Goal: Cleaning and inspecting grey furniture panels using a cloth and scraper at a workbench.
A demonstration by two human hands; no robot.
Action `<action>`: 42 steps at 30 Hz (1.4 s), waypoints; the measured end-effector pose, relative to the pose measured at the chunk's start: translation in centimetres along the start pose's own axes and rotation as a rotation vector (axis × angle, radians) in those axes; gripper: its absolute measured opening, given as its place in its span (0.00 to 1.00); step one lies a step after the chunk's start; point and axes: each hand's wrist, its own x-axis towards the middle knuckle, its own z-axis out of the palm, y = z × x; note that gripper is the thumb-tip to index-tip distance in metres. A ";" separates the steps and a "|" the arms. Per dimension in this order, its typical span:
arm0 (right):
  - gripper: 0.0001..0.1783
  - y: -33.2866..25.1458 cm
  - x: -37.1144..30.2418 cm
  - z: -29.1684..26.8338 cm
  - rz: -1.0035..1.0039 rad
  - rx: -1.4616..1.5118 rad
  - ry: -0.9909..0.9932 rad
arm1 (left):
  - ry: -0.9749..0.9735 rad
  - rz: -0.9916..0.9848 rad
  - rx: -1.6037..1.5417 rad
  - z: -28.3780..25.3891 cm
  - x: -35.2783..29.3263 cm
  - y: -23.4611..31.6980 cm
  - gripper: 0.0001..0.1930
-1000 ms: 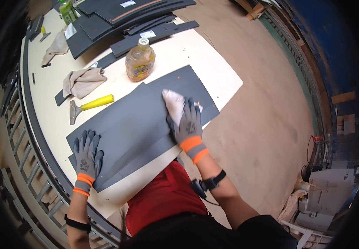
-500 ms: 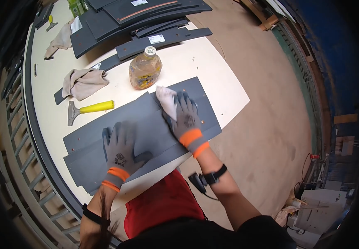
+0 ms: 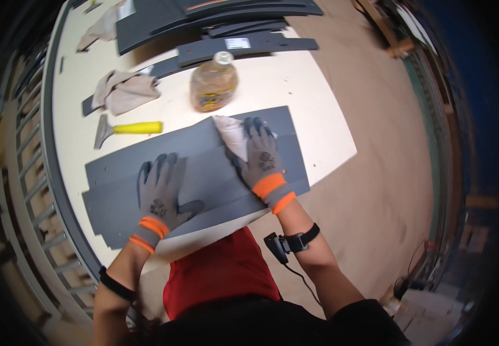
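Observation:
Both hands wear grey gloves with orange cuffs. My left hand (image 3: pixel 160 193) lies flat on the left part of a dark grey panel (image 3: pixel 206 179), fingers stretched and thumb out to the side. My right hand (image 3: pixel 263 158) presses a pale, crumpled cloth (image 3: pixel 231 134) onto the panel's right part. The cloth sticks out between its thumb and fingers, and the rest is hidden under the glove. Lengthwise steps and small copper-coloured holes mark the panel, which rests on a white tabletop (image 3: pixel 324 130).
Beyond the panel stands a clear bottle (image 3: pixel 213 86) with a white cap. A yellow-handled scraper (image 3: pixel 137 128) and a beige rag (image 3: pixel 125 92) lie to the left. More dark panels (image 3: pixel 163 26) are stacked at the far end. Metal rails (image 3: pixel 33 173) run along the left side.
The view has shifted, so the bottle and scraper appear higher. My left hand stays flat on the panel, and my right hand keeps the cloth pressed to it.

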 end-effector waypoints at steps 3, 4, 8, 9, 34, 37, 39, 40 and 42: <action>0.36 0.1 -2.0 1.6 -0.003 0.155 0.130 | 0.019 -0.005 0.027 -0.4 -0.3 -0.2 0.53; 0.37 0.7 -4.1 1.5 -0.093 0.053 0.058 | 0.042 -0.001 0.022 0.2 -0.6 -0.6 0.53; 0.40 0.6 -6.7 -1.2 -0.192 -0.079 -0.130 | 0.013 -0.023 0.048 0.3 -1.1 -0.9 0.53; 0.40 0.7 -5.8 -1.1 -0.213 -0.146 -0.144 | -0.006 -0.016 0.045 0.3 -1.5 -1.0 0.51; 0.39 -25.7 1.3 8.6 -0.704 0.164 -0.179 | 0.122 -0.169 -0.226 11.0 -19.8 -6.2 0.21; 0.38 -19.5 0.1 5.9 -0.411 0.053 -0.083 | 0.455 -0.147 0.109 6.0 -18.5 -6.2 0.17; 0.38 -14.3 -0.4 5.6 -0.162 -0.019 0.055 | 0.420 -0.170 0.064 5.7 -18.5 -6.2 0.21; 0.37 -14.4 -0.1 4.7 -0.032 0.152 0.089 | 0.410 -0.176 0.057 6.1 -18.6 -6.3 0.21; 0.37 -13.7 0.2 4.9 -0.169 0.030 0.131 | 0.534 -0.187 0.124 6.7 -18.4 -6.4 0.23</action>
